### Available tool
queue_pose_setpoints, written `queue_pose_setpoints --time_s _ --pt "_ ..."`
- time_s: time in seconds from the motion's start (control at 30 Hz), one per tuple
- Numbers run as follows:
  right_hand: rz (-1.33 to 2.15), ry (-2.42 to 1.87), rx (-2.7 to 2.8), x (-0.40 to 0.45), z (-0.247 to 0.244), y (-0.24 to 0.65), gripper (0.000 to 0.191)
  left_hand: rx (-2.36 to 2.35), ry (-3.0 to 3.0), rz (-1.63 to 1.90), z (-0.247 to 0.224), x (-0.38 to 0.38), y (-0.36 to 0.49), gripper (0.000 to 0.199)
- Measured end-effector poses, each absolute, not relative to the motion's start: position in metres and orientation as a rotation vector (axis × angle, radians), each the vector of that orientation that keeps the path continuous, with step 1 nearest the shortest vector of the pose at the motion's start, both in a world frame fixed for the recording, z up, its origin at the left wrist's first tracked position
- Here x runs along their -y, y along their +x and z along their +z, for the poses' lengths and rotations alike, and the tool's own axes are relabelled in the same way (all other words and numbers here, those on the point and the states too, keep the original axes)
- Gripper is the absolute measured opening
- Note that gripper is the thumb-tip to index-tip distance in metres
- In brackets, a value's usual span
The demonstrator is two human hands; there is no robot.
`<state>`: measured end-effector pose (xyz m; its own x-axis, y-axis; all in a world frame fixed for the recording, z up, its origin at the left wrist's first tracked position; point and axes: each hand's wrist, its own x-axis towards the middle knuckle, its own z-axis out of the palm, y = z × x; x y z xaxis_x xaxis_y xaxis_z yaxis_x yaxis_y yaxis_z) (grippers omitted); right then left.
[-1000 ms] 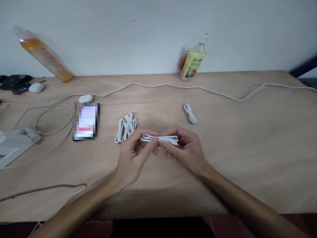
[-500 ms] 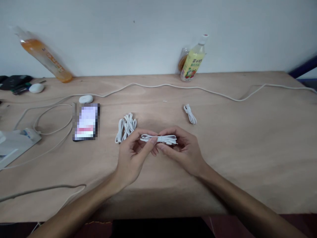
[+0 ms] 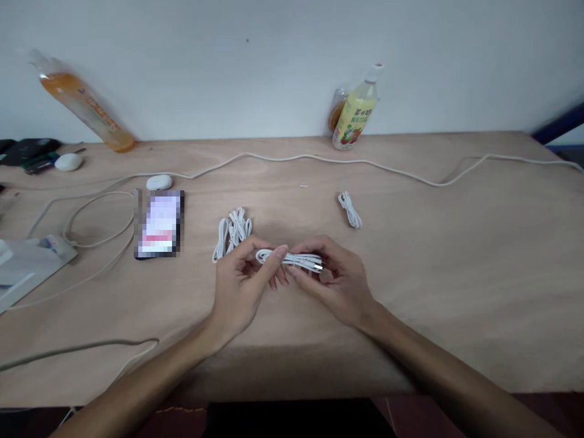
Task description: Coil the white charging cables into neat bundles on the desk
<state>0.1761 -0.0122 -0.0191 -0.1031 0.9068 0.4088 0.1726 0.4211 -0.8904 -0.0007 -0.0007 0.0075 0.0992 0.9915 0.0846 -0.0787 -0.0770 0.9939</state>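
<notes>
Both hands hold one coiled white charging cable (image 3: 298, 260) above the table near its front. My left hand (image 3: 241, 289) pinches the looped end between thumb and fingers. Around the other end, where a metal plug shows, my right hand (image 3: 344, 283) has its thumb and fingers closed. The bundle lies roughly level, tilted slightly down to the right, with a thin tie about its middle. Just beyond my left hand are several bundled white cables (image 3: 235, 231), partly hidden by it. Another bundled cable (image 3: 350, 210) lies apart at the right.
A phone (image 3: 159, 225) and a white earbud case (image 3: 159, 182) lie on the left. Along the back runs a long white cord (image 3: 274, 159). An orange drink bottle (image 3: 84, 106) and a yellow one (image 3: 356, 112) stand by the wall. A white box (image 3: 27, 274) sits far left.
The held cable has turned a little, its right end dipping and its metal plug now showing. Both hands shifted slightly; the things on the table stayed in place.
</notes>
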Motion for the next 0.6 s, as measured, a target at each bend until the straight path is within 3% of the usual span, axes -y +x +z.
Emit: queue_pose_setpoints --time_s 0.6 --pt "0.844 -1.041 1.561 0.0137 -0.0179 0.1773 0.007 -1.054 1.268 1.163 0.0101 0.001 -0.0015 0.031"
